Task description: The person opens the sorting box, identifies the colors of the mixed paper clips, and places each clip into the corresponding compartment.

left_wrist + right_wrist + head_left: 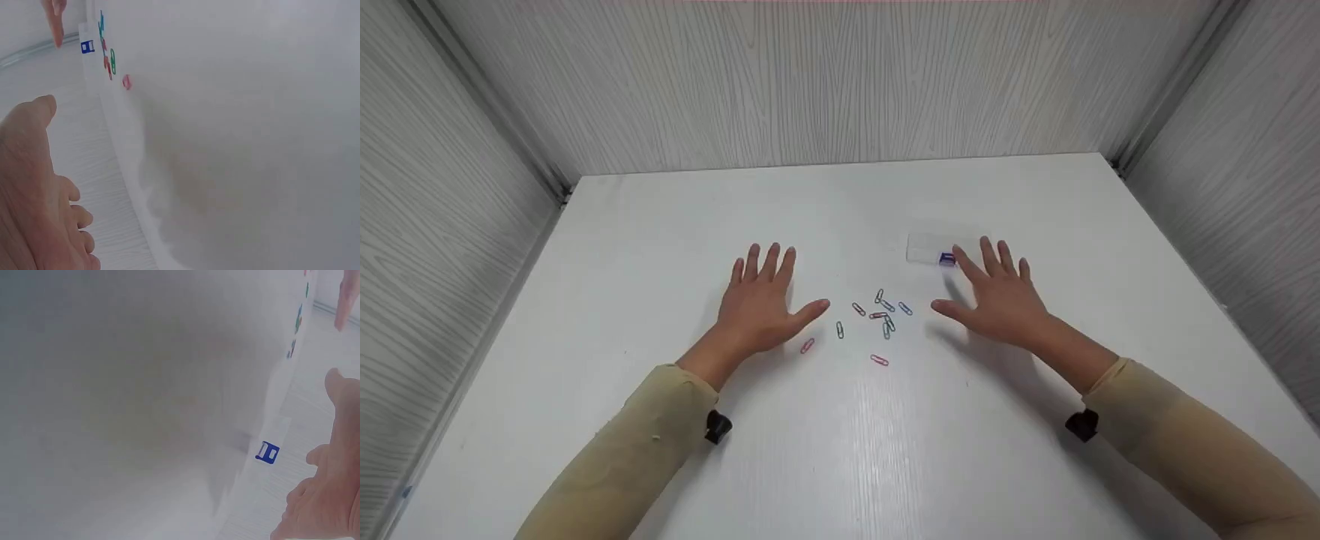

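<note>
Several coloured paper clips lie scattered on the white table between the two hands, among them a pink paper clip (879, 360), a blue paper clip (905, 308) and a dark green paper clip (840, 330). My left hand (761, 307) is spread with straight fingers left of the clips and holds nothing. Its thumb points toward them, above a red paper clip (808, 346). On the other side my right hand (1001, 300) is likewise spread and holds nothing. Its index fingertip overlaps the edge of a clear plastic box (924, 246) with a blue latch (268, 452).
The white table (810, 450) is enclosed by a wood-grain back panel (840, 82) and side panels, the left one (442, 187) and the right one (1237, 165). Black wrist cameras sit below both sleeves.
</note>
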`<state>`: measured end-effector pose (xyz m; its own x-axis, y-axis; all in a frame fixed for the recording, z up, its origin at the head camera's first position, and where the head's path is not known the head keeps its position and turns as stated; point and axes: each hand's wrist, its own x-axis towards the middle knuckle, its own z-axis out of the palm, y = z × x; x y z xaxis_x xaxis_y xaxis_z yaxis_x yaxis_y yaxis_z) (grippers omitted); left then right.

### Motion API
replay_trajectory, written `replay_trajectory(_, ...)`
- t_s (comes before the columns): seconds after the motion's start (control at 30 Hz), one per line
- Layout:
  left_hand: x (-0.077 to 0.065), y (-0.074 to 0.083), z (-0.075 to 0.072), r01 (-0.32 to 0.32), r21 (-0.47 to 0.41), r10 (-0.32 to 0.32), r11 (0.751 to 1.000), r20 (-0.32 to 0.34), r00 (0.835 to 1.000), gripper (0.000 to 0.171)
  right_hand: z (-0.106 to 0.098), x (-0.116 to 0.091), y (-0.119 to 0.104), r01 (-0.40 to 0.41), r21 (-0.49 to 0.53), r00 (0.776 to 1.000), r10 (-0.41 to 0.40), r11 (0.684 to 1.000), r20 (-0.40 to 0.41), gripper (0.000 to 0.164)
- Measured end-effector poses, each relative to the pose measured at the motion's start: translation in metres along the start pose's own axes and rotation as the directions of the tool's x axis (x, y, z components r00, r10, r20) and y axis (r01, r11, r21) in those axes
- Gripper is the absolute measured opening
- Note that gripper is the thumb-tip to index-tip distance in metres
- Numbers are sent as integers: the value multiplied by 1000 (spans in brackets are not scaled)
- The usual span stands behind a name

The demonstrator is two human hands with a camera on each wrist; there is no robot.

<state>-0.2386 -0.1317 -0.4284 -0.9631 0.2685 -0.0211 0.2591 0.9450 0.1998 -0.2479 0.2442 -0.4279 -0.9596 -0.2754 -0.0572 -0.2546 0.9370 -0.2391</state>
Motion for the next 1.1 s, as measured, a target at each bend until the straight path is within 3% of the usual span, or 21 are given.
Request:
replay_trajectory(0.37, 41, 57, -15, -94, 41, 94, 995, -7, 996, 104, -12, 5, 14, -37, 22, 999, 38, 999, -15, 107)
replay_trajectory(0.63, 70, 94, -3, -185, 54, 184, 981, 20, 983, 100, -13, 10, 26, -55, 14, 998, 55, 998, -10, 104)
replay_trajectory(1.1, 99, 118, 21, -229, 69, 222, 971, 98, 970, 93, -8, 15, 37, -56, 17, 997, 55, 998, 45, 103)
